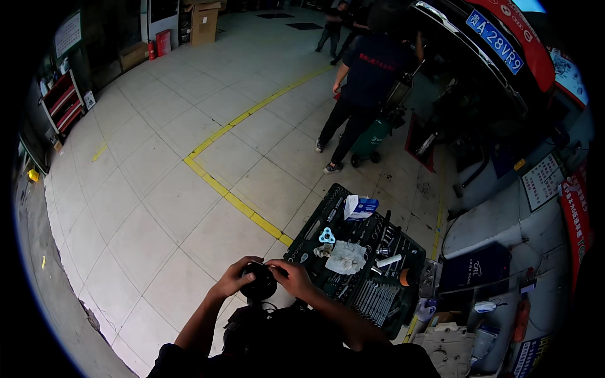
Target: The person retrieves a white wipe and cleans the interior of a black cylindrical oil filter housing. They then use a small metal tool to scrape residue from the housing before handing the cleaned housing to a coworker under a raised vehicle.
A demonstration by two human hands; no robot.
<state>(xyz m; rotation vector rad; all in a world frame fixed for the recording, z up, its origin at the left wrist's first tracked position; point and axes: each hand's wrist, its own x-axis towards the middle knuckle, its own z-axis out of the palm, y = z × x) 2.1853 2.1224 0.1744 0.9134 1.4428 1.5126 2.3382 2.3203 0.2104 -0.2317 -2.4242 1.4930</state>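
There's a small white and blue box sitting on the far end of the open tool case, and a couple of brown cardboard boxes stacked way back by the far wall. A white framed sign hangs on the wall at the upper left, with a little white placard down by the red shelf rack. On the right there's a white printed board next to a red banner, plus a blue rectangular plate on the raised car.

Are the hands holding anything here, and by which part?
Yes. Both the left hand and right hand hold a round black part, gripping its opposite sides. What it is cannot be told.
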